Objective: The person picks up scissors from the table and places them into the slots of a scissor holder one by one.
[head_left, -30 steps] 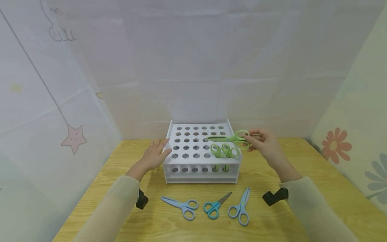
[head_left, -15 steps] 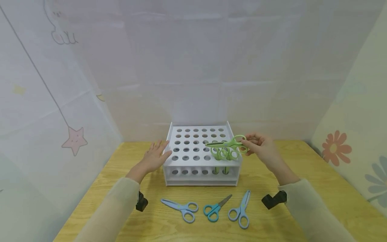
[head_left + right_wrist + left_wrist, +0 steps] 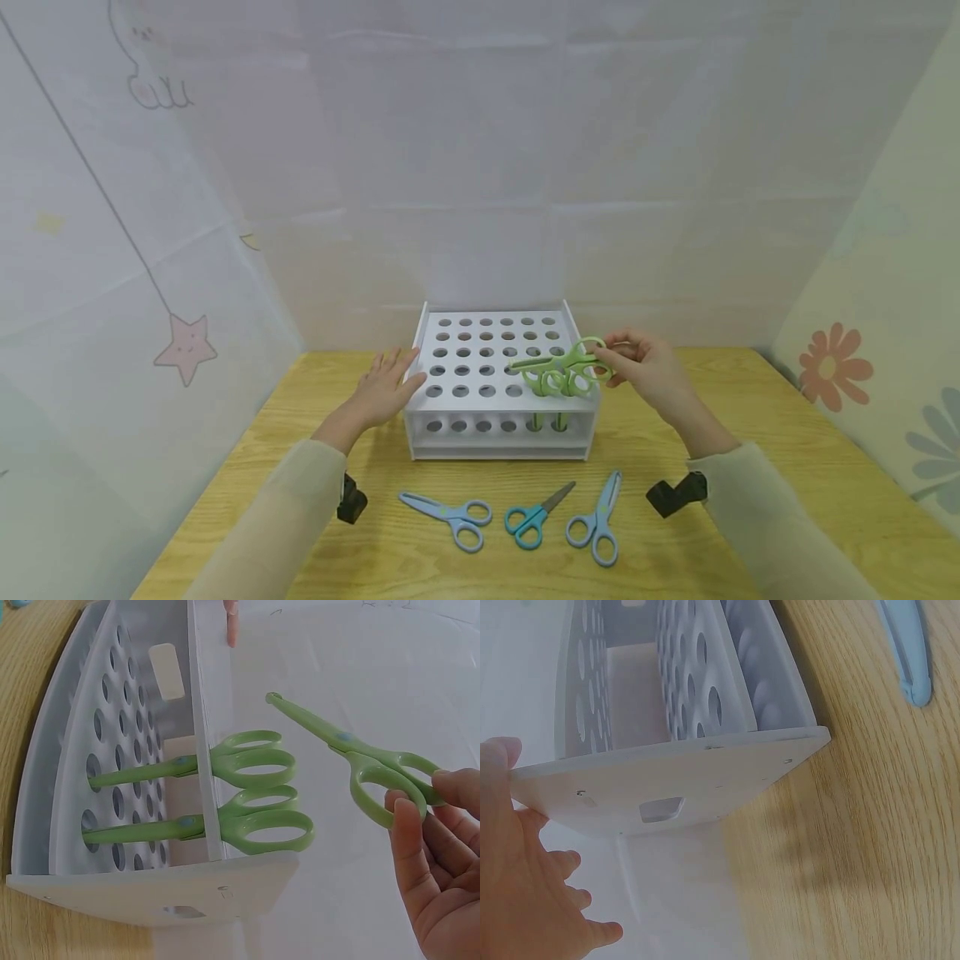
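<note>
A white rack [image 3: 467, 400] with rows of round holes stands on the table. Two pairs of green scissors [image 3: 150, 831] hang in its front right holes, blades down and handle loops above the top plate. Above them my right hand [image 3: 651, 367] pinches another pair of green scissors [image 3: 558, 362] by the handle loops, blades pointing left and roughly level. These scissors are apart from the rack's top in the right wrist view. My left hand [image 3: 384, 387] rests at the rack's left side, fingers extended and thumb at the upper edge [image 3: 592, 761].
In front of the rack lie light blue scissors [image 3: 442, 507], teal scissors [image 3: 531, 525] with a bare metal blade, and more light blue scissors [image 3: 598, 525] at the right. A pale sheet [image 3: 480, 167] hangs behind the wooden table [image 3: 337, 550].
My right hand has brought the green scissors slightly left and lower over the rack's front right part. My left hand keeps its place at the rack's side.
</note>
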Tool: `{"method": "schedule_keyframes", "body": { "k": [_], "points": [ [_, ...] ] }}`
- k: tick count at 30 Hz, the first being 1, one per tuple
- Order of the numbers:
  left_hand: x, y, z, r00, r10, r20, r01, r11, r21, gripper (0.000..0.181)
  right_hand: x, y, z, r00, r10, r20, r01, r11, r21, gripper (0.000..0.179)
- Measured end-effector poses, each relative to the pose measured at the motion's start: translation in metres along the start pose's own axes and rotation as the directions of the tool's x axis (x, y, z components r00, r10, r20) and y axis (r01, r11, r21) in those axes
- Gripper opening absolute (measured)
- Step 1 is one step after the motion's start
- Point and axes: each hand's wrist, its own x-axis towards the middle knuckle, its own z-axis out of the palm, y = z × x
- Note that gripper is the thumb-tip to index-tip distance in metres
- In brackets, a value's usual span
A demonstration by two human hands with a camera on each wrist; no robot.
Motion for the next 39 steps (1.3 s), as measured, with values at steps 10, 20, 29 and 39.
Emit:
{"method": "schedule_keyframes", "body": {
  "k": [10, 20, 29, 39],
  "points": [
    [0.001, -0.001, 0.001, 1.0, -0.001, -0.002, 0.001, 1.0, -0.003, 0.063, 0.002, 0.002, 0.004, 0.999, -0.046, 0.012, 0.047, 0.994, -0.094, 0.028],
    [0.0, -0.002, 0.0, 1.0, -0.009, 0.013, 0.01, 1.0, -0.008, 0.062, 0.005, -0.001, 0.009, 0.998, -0.053, 0.043, 0.06, 0.982, -0.177, 0.025],
    [-0.001, 0.0, -0.001, 1.0, -0.006, 0.005, 0.006, 1.0, -0.005, 0.063, 0.007, -0.003, 0.013, 0.996, -0.066, 0.052, 0.075, 0.977, -0.2, 0.024],
    [-0.002, 0.003, -0.002, 1.0, -0.013, -0.001, 0.013, 1.0, -0.004, 0.061, 0.008, -0.005, 0.015, 0.995, -0.068, 0.067, 0.084, 0.957, -0.278, 0.025]
  ]
}}
